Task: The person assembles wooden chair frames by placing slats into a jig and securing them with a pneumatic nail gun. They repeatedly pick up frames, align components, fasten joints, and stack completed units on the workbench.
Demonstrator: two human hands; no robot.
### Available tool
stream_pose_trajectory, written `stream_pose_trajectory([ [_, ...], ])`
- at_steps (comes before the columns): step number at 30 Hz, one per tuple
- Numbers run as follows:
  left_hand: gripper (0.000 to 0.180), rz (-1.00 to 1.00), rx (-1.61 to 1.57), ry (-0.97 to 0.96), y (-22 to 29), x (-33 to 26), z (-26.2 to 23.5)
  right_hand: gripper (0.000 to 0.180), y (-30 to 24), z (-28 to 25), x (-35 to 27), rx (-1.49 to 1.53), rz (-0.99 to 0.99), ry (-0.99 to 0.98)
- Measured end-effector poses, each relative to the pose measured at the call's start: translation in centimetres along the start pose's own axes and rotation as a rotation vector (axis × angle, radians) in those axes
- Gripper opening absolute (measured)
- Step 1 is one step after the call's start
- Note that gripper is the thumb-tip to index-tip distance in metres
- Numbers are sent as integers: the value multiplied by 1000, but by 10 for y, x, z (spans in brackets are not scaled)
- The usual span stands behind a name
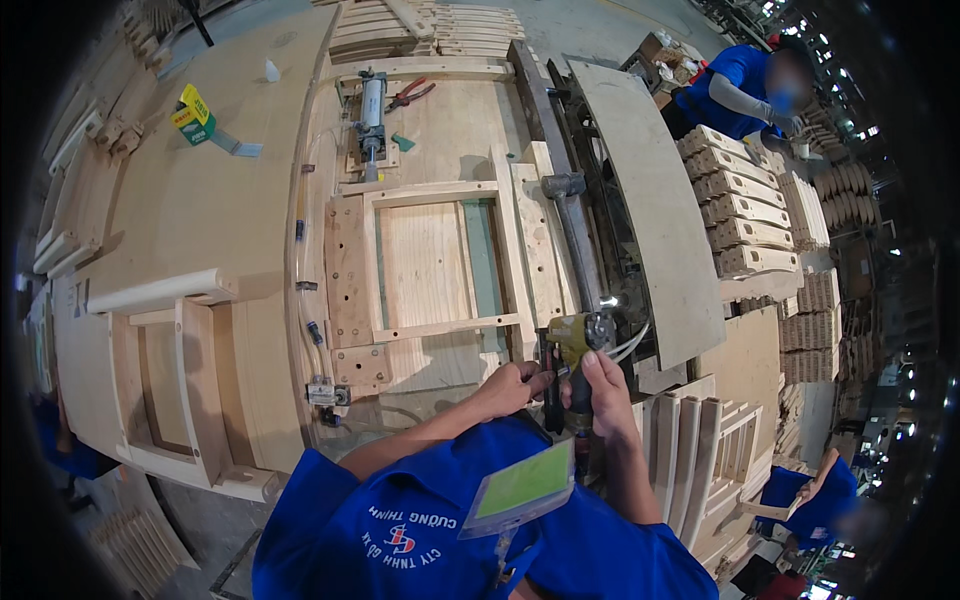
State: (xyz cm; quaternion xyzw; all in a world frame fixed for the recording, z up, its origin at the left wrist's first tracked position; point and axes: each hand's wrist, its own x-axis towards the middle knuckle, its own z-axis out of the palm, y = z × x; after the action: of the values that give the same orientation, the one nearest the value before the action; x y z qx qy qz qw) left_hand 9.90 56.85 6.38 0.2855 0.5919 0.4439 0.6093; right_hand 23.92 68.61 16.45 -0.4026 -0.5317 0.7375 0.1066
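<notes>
My right hand (pixel 606 388) grips a yellow pneumatic nail gun (pixel 572 342) at the near right corner of a wooden clamping jig (pixel 352 270). My left hand (pixel 517 386) is closed around the tool's lower part, just left of the right hand. A rectangular pale wooden frame (pixel 440 262) lies clamped in the jig, beyond both hands. The gun's nose points at the frame's near right corner. A long metal lever arm (pixel 578 235) runs away from the gun along the jig's right side.
An assembled wooden frame (pixel 165 385) lies on the bench at left. A pneumatic cylinder (pixel 371 115) and red pliers (pixel 412 94) sit at the jig's far end. Stacks of wooden parts (pixel 745 215) stand at right, with a person in blue (pixel 735 90) behind them and another person (pixel 815 500) at lower right.
</notes>
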Motion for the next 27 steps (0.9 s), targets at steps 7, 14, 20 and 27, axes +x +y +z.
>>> stream_pose_trajectory([
  [7, 44, -9, -75, 182, -32, 21, -3, 34, 15, 22, 39, -160, -11, 11],
  [14, 46, -39, -87, 221, -9, 12, -12, 38, 21, 29, 50, -203, 27, 38],
  [20, 39, 37, -19, 188, -15, 23, -11, 36, -5, 27, 36, -231, 14, 74],
  [27, 40, 159, -21, 154, -19, 27, -21, 38, -73, -14, 19, -111, -107, 249],
])
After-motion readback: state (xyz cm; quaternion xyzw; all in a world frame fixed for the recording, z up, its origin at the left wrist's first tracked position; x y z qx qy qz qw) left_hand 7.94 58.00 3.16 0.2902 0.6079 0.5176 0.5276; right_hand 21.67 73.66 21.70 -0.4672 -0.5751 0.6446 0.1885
